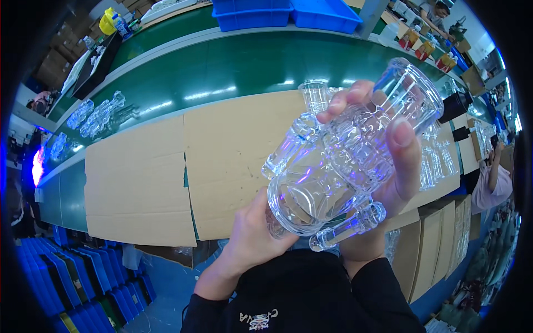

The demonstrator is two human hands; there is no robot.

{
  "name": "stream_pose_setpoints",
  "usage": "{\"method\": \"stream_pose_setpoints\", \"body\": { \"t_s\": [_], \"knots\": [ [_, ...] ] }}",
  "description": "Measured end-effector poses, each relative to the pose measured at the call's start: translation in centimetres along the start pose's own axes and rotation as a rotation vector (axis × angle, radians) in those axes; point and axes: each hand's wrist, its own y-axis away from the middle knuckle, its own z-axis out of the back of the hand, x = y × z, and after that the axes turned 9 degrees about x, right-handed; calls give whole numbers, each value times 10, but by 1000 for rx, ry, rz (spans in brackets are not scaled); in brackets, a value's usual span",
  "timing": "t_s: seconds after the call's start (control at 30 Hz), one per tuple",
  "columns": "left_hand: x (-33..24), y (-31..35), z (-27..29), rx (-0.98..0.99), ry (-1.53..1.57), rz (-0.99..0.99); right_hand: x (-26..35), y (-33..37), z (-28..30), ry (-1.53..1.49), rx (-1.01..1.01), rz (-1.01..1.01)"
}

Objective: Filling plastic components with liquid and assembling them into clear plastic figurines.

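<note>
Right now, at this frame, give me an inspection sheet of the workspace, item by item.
Surface: glossy green tabletop, partly covered by flat brown cardboard sheets.
Handled thing: clear, glass-like vessel with a wide cylindrical end and side arms, held tilted.
Clutter: clear, glass-like pieces at far left, more at right; blue plastic bins beyond.
Hands: right hand grips the vessel; left hand is at its round lower end, fingers partly hidden.
Cables: nothing clearly seen.
Surroundings: stacked blue plastic trays lower left, a person in a pale pink top at right.
</note>
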Motion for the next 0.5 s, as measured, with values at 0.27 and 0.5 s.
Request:
{"method": "stream_pose_setpoints", "body": {
  "t_s": [0.27, 0.5],
  "knots": [
    [55, 13, -3, 350, 686, -161, -25, -16, -25, 490, 223, -112],
    [59, 16, -30, 933, 2096, -400, -14, -41, -25, 1054, 532, -284]
  ]
}}
